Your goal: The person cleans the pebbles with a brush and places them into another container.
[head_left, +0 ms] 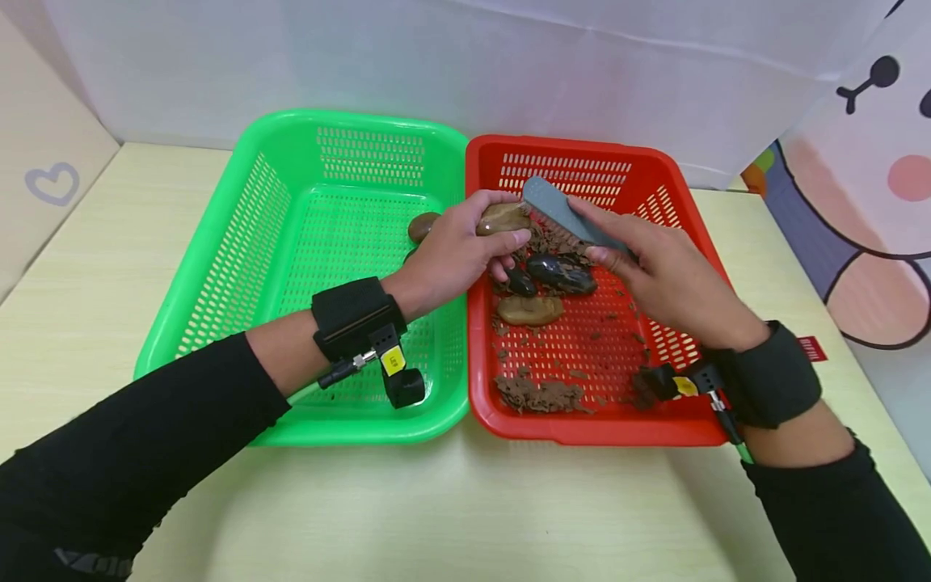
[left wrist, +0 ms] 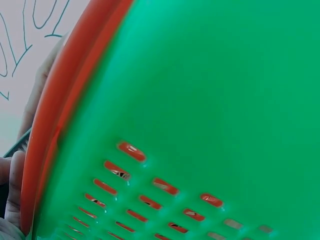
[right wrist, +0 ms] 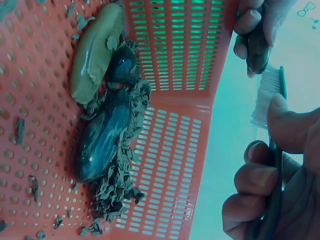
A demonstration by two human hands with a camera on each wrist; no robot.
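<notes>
The left hand [head_left: 461, 242] pinched a tan stone [head_left: 503, 218] between thumb and fingers, the grip nearly closed, over the left edge of the red basket [head_left: 478, 388]. The right hand [head_left: 665, 275] had its fingers curled round a grey brush [head_left: 567, 212], the thumb lying along it. The bristles were right by the end of the held stone; whether they touched could not be told.

Below, near the red basket's left edge, lay a large dark stone [head_left: 563, 273], a small dark stone [head_left: 520, 283] and a brown stone [head_left: 529, 310], with brown crumbs [head_left: 541, 396] around them and heaped towards the near left corner. The green basket [head_left: 192, 246] stood just left of the red one; another brown stone [head_left: 422, 226] showed near its right edge, partly behind the left hand. Both wrists wore black bands [head_left: 356, 318]. Both baskets stood towards the far edge of the worktop [head_left: 465, 517], before a white sheet [head_left: 436, 73].
</notes>
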